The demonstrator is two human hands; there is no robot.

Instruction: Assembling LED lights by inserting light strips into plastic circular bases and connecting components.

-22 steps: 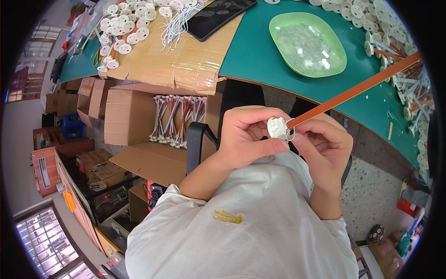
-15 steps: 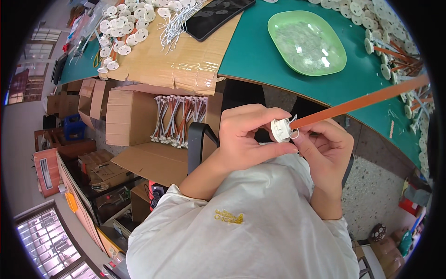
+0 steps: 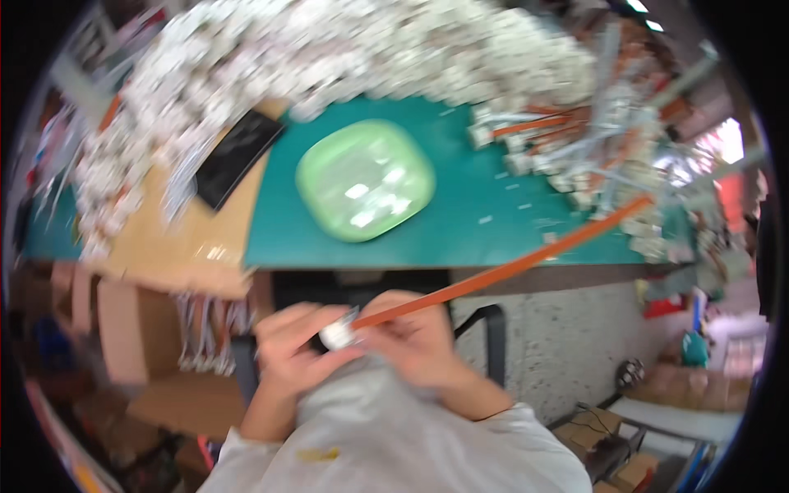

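Fingers and thumb of my left hand [image 3: 300, 349] close round a small round white plastic piece [image 3: 336, 333] in front of my chest. From that piece a long flat orange strip [image 3: 501, 275] rises to the right, passing over my right hand [image 3: 417, 345]. My right fingers are pinched together close beside the strip's lower end. A thin white string loops there between the piece and my right fingertips in the earlier view; motion blur hides most of it now.
Ahead, a green table [image 3: 460, 230] carries a light green bowl [image 3: 366, 234], a black phone [image 3: 238, 160] on cardboard, and a large heap of white round pieces [image 3: 370, 49]. Orange and grey strips [image 3: 575, 131] lie at right. An open cardboard box [image 3: 127, 329] stands at lower left.
The view has swung to the right and up, showing more table and heap; the picture has blurred. Both hands keep their grip on the white piece and string beside the strip.
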